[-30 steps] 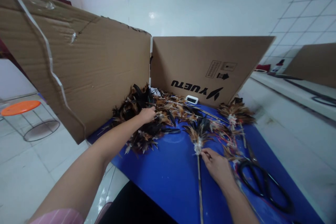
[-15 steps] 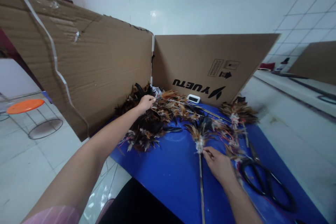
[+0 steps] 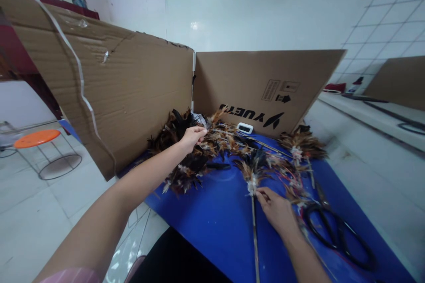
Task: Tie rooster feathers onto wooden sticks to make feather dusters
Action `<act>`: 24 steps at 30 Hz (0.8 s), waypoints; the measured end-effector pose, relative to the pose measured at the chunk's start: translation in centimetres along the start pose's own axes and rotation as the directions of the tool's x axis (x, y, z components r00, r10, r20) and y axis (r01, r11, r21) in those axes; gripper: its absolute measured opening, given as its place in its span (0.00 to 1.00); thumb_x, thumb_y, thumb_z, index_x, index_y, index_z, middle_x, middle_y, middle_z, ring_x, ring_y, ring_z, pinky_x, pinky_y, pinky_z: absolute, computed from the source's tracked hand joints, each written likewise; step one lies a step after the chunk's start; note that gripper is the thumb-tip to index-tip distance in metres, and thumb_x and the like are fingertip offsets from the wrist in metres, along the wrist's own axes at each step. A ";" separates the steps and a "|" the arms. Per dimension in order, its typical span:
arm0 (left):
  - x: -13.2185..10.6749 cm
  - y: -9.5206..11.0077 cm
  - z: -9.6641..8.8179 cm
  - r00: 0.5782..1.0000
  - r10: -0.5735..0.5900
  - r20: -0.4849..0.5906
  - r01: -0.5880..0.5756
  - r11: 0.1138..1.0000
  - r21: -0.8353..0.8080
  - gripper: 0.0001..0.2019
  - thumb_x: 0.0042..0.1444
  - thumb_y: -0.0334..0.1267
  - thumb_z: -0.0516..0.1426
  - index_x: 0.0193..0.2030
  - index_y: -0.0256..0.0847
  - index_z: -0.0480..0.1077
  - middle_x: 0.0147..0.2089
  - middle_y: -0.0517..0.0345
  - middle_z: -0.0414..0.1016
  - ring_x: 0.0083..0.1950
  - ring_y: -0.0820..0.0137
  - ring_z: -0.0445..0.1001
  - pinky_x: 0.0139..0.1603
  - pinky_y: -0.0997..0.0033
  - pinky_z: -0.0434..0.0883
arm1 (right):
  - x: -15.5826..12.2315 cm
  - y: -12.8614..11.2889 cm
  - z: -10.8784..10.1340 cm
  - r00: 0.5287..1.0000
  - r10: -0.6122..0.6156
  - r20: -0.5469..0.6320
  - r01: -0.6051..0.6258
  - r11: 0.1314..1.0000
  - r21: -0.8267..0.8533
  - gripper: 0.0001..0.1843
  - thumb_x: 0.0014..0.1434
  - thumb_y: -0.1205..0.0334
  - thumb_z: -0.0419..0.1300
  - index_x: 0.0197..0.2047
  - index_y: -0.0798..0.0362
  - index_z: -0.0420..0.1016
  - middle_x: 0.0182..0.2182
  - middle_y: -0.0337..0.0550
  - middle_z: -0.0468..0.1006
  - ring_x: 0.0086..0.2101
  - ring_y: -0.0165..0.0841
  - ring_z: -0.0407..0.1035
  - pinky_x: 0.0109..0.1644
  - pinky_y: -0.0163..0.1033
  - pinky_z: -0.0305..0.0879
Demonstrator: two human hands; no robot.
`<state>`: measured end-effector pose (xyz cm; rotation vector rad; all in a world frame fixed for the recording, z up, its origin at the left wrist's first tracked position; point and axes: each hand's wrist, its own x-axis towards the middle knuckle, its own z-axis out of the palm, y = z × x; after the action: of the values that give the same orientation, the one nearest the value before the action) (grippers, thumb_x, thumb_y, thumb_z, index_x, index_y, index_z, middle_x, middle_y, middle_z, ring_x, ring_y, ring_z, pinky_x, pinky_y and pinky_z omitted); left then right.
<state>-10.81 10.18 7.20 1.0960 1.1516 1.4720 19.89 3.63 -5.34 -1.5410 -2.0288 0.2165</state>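
My left hand (image 3: pixel 195 138) reaches over the heap and pinches a brown feather (image 3: pixel 218 116) that points up and to the right. Below and around it lies a pile of dark and brown feathers (image 3: pixel 186 172). On the blue tabletop (image 3: pixel 212 216), a feather duster (image 3: pixel 252 172) has black and brown plumes bound in white at the top of a thin stick (image 3: pixel 255 243). My right hand (image 3: pixel 277 210) is closed at the stick just below the white binding, thumb and forefinger together.
Black-handled scissors (image 3: pixel 337 232) lie at the right, near loose feathers and red strings. Another feather bundle (image 3: pixel 300 141) sits at the back right. A small white display device (image 3: pixel 245 128) stands before the cardboard panels (image 3: pixel 252 79). An orange stool (image 3: pixel 37 138) is on the floor.
My left hand has shifted slightly right, and a brown feather now stands up clear of the pile in its fingers. My right hand stays at the duster's stick. The view has tilted a little.
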 end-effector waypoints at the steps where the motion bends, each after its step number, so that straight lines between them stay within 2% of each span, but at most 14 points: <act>1: -0.4 -0.2 0.5 1.000 -0.013 0.011 0.013 1.000 -0.017 0.08 0.47 0.33 0.62 0.29 0.34 0.67 0.19 0.66 0.60 0.16 0.84 0.56 0.15 0.82 0.48 | 0.0 -0.2 -0.1 1.000 0.019 -0.004 -0.019 1.000 0.006 0.16 0.58 0.51 0.47 0.36 0.49 0.72 0.27 0.43 0.78 0.27 0.37 0.72 0.31 0.38 0.62; 6: -2.7 -1.8 3.2 0.990 -0.093 0.103 0.101 0.992 -0.077 0.10 0.43 0.33 0.63 0.27 0.35 0.65 0.18 0.67 0.61 0.16 0.83 0.57 0.15 0.82 0.48 | -0.2 -2.2 -1.0 0.994 0.109 -0.027 -0.109 0.994 0.001 0.20 0.60 0.48 0.43 0.41 0.49 0.69 0.23 0.40 0.76 0.26 0.37 0.72 0.30 0.38 0.60; 10: -4.4 -3.7 5.4 0.976 -0.160 0.145 0.177 0.977 -0.119 0.11 0.42 0.35 0.63 0.28 0.36 0.63 0.18 0.67 0.60 0.16 0.82 0.58 0.15 0.81 0.48 | -0.5 -3.6 -1.1 0.988 0.154 -0.013 -0.154 0.988 0.004 0.21 0.53 0.45 0.52 0.44 0.50 0.66 0.18 0.34 0.71 0.22 0.36 0.70 0.26 0.36 0.57; 12: -5.1 -4.8 6.5 0.969 -0.196 0.151 0.222 0.959 -0.174 0.12 0.42 0.35 0.63 0.29 0.36 0.63 0.18 0.67 0.60 0.17 0.82 0.58 0.16 0.81 0.48 | -0.7 -3.9 -1.0 0.986 0.166 0.024 -0.166 0.986 0.010 0.22 0.51 0.48 0.55 0.46 0.51 0.63 0.18 0.33 0.71 0.21 0.35 0.69 0.26 0.36 0.56; 16: -6.1 -6.9 8.2 0.956 -0.263 0.128 0.286 0.930 -0.232 0.13 0.42 0.37 0.63 0.30 0.37 0.63 0.19 0.67 0.60 0.18 0.82 0.59 0.16 0.82 0.49 | -0.8 -4.0 -0.8 0.978 0.184 0.099 -0.190 0.980 0.058 0.20 0.51 0.56 0.55 0.47 0.51 0.60 0.17 0.31 0.71 0.22 0.34 0.69 0.28 0.35 0.58; 20: -6.8 -8.7 9.5 0.944 -0.309 0.119 0.329 0.912 -0.246 0.13 0.43 0.40 0.62 0.30 0.37 0.62 0.23 0.64 0.64 0.18 0.82 0.61 0.17 0.82 0.51 | -0.7 -3.8 -0.9 0.968 0.235 0.088 -0.246 0.956 0.160 0.17 0.49 0.56 0.55 0.43 0.50 0.61 0.16 0.30 0.71 0.20 0.33 0.69 0.28 0.36 0.60; 24: -7.5 -9.9 10.2 0.940 -0.299 0.165 0.330 0.920 -0.212 0.13 0.42 0.41 0.62 0.28 0.36 0.64 0.24 0.62 0.67 0.19 0.82 0.62 0.17 0.81 0.53 | -0.6 -3.9 -1.1 0.961 0.276 0.027 -0.267 0.890 0.369 0.18 0.49 0.52 0.56 0.42 0.50 0.62 0.16 0.29 0.70 0.16 0.30 0.65 0.24 0.35 0.60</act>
<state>1.79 5.45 -1.58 0.7861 0.9798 1.2291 17.39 1.58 -2.89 -1.5625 -1.6261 0.6476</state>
